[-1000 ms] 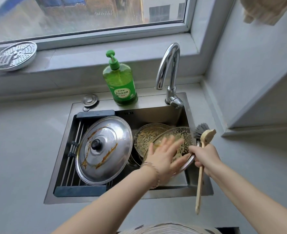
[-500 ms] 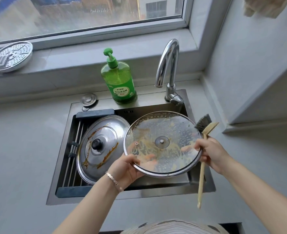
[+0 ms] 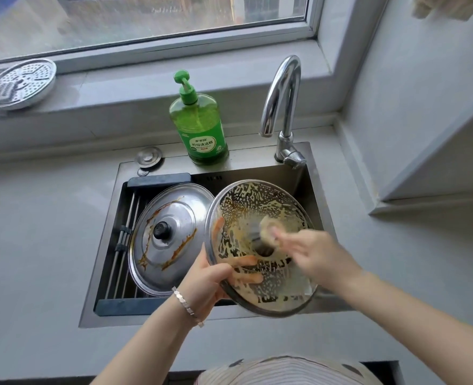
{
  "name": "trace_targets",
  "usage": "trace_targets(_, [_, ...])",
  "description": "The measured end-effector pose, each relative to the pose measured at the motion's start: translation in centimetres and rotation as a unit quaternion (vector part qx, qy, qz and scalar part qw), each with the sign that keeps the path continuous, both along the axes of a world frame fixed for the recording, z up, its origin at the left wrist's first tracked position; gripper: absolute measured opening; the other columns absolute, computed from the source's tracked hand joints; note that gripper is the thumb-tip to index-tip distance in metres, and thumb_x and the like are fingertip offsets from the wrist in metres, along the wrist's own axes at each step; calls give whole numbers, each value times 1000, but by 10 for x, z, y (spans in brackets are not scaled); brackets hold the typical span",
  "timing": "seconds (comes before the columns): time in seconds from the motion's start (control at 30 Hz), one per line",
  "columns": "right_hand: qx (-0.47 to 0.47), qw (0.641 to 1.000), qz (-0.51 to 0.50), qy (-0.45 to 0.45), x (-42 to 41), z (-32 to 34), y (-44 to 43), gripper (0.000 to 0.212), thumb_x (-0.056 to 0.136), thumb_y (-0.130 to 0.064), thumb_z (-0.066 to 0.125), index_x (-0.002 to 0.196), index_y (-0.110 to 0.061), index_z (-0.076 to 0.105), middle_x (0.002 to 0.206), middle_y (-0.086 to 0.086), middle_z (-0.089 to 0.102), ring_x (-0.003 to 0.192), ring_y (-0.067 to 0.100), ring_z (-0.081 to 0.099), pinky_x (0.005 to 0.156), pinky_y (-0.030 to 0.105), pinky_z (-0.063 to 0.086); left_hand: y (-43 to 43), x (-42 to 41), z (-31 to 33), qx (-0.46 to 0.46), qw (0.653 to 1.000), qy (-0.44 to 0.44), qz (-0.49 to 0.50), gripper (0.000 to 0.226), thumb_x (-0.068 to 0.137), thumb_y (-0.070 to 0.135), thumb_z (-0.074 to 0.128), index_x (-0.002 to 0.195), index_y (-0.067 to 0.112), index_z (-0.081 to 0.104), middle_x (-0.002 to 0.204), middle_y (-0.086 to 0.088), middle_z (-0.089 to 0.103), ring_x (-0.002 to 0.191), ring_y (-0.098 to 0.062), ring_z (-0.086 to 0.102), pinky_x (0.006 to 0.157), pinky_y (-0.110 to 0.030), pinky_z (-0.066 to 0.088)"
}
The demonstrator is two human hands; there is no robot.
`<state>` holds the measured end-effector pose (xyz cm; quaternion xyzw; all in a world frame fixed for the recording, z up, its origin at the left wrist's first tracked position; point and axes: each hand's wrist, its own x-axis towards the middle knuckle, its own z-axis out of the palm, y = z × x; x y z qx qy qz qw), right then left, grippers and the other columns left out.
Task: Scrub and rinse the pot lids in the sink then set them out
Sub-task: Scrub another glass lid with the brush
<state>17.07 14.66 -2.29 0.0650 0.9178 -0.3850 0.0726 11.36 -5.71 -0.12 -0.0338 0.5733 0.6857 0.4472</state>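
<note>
Here's the glass lid (image 3: 260, 207), held up over the right half of the sink (image 3: 243, 166), clear of the basin and streaked all over with yellowish suds. The left hand (image 3: 210, 279) pinches its lower-left rim, thumb on the near edge, and its fingers (image 3: 246, 277) show through the glass from beneath. The right hand (image 3: 315, 257) is a blur, looking curled round a brush (image 3: 268, 232) whose pale head meets the lid near its centre. The handle is hidden. A disc like this has no long axis, but its broad face tilts up and toward us with the low edge nearest. No knob shows on that face, so I'd call it the underside. Handling, by my judgement: stiff, fairly weighty, breakable and, soaped like that, slippery, so the metal rim is the place to grip, firmly. To its left the steel lid (image 3: 174, 218) lies in the sink, knob up, with brown streaks on it and not yet scrubbed
</note>
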Motion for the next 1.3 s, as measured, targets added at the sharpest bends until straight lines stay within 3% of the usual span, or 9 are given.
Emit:
trace_targets(0.07, [41,995,-89,-27,-10,-3,9,38,96,-28,47,131,-43,46,85,1,67,62,13,49,58,25,39,2,2,2,-3,1000,3,-6,80,59,-4,44,121,46,37,103,-23,68,81,-40,67,61,-50,57])
trace_targets(0.23, [27,997,62,-30,10,4,-30,42,97,-25,42,134,-44,42,83,-3,60,63,11,46,56,22,33,2,2,-6,-16,1000,20,14,85,59,-7,42,137,23,37,110,-18,67,91,-38,67,62,-46,58])
trace_targets(0.33, [61,994,-60,-61,-5,-10,6,38,98,-25,40,131,-43,48,83,0,62,60,14,48,52,23,33,-3,2,-4,-23,1000,16,8,92,60,-5,43,140,35,25,105,-23,68,83,-41,67,56,-45,57])
trace_targets(0.43, [0,999,3,-37,7,-3,-18,38,97,-21,42,130,-38,50,69,-5,56,53,9,44,48,19,31,2,0,0,-13,999,43,29,82,56,-9,42,129,29,41,100,-14,71,85,-32,69,53,-36,56])
trace_targets(0.67, [-67,993,-77,-60,0,-4,-4,38,95,-20,49,129,-39,49,103,3,70,84,25,67,79,39,55,0,0,6,-13,999,34,20,81,57,-9,43,128,30,41,102,-19,70,86,-40,67,58,-41,57])
trace_targets(0.83, [-84,993,29,-74,8,10,-21,40,97,-29,46,128,-54,40,90,-5,70,46,8,43,50,23,41,-2,1,6,17,998,31,52,80,56,-12,40,126,27,44,99,-8,72,87,-30,70,59,-41,59])
trace_targets(0.93, [11,993,-42,-106,-7,8,5,38,98,-33,41,131,-51,38,102,4,69,74,18,63,69,32,52,-3,2,9,11,999,35,34,75,57,-9,43,118,33,47,105,-18,69,85,-36,68,58,-42,58])
trace_targets(1.1, [-70,993,69,-71,2,32,-37,44,97,-22,42,131,-49,40,98,4,71,66,17,64,67,33,54,0,1,7,4,998,52,42,71,58,-11,43,126,6,47,94,-8,72,85,-23,70,58,-28,55])
trace_targets(1.3, [-25,994,-96,-38,-47,22,-1,39,97,-19,42,133,-35,47,119,4,64,99,21,62,87,32,50,5,8,14,20,999,27,4,68,57,-9,39,117,23,46,94,-15,72,77,-36,69,49,-38,57])
